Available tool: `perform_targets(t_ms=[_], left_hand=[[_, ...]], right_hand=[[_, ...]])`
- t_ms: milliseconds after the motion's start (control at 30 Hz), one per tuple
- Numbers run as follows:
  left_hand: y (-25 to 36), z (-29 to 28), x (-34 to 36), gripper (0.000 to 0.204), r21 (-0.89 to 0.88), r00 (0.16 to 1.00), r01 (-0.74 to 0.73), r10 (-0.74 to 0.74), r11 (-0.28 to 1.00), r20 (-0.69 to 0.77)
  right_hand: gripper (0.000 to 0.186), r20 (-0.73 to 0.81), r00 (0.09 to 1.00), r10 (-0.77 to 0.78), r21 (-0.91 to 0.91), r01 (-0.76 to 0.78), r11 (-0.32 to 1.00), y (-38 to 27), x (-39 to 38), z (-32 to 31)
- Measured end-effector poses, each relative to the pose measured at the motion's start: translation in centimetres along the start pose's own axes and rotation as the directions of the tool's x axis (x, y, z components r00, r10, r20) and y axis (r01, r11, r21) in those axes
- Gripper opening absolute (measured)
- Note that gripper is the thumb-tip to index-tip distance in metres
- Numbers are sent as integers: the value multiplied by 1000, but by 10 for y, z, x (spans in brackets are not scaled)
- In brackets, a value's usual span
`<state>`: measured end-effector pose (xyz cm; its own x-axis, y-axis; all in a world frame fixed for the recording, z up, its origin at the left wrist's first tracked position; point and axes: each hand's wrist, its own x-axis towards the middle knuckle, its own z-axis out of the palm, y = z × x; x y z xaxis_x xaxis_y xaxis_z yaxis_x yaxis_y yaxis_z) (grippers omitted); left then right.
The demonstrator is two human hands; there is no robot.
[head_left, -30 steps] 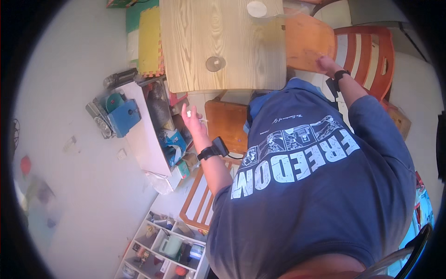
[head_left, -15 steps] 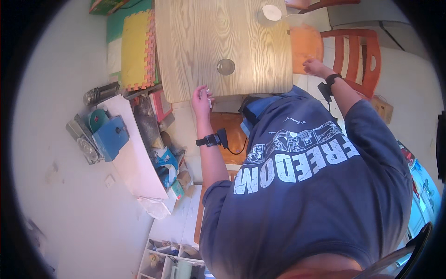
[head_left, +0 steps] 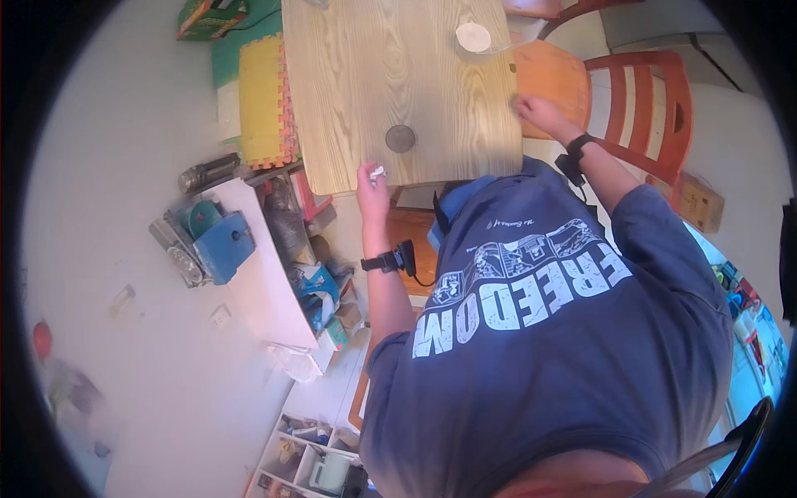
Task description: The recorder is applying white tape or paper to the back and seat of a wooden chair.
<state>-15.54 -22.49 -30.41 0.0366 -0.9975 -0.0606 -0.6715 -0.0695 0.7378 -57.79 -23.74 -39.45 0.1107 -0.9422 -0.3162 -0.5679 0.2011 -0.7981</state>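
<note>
I am seeing my left hand (head_left: 371, 184), which was out over the shelf clutter a second ago, now closing on the near edge of the wooden table (head_left: 398, 83) at upper centre, fingers pinching something small and white. Further right, my right hand (head_left: 531, 110) has left the orange chair (head_left: 639, 91) and is curling over the table's right edge, so both hands are now gripping the table.

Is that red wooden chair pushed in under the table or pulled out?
Pulled out. The chair's orange seat shows whole beside the wooden table's right edge, not beneath it; the right hand rests at that edge.
</note>
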Motion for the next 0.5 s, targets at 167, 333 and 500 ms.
perform_targets(t_ms=[167,333,500], left_hand=[[26,-17,-21,22,12,981,196,-196,981,-4],[47,-21,-13,21,55,994,111,-110,992,-20],[66,4,1,26,110,987,-161,157,981,46]], right_hand=[[36,66,908,-413,97,406,909,-82,37,33],[68,100,785,-612,87,606,791,-121,62,83],[85,118,815,-568,156,550,821,-113,43,93]])
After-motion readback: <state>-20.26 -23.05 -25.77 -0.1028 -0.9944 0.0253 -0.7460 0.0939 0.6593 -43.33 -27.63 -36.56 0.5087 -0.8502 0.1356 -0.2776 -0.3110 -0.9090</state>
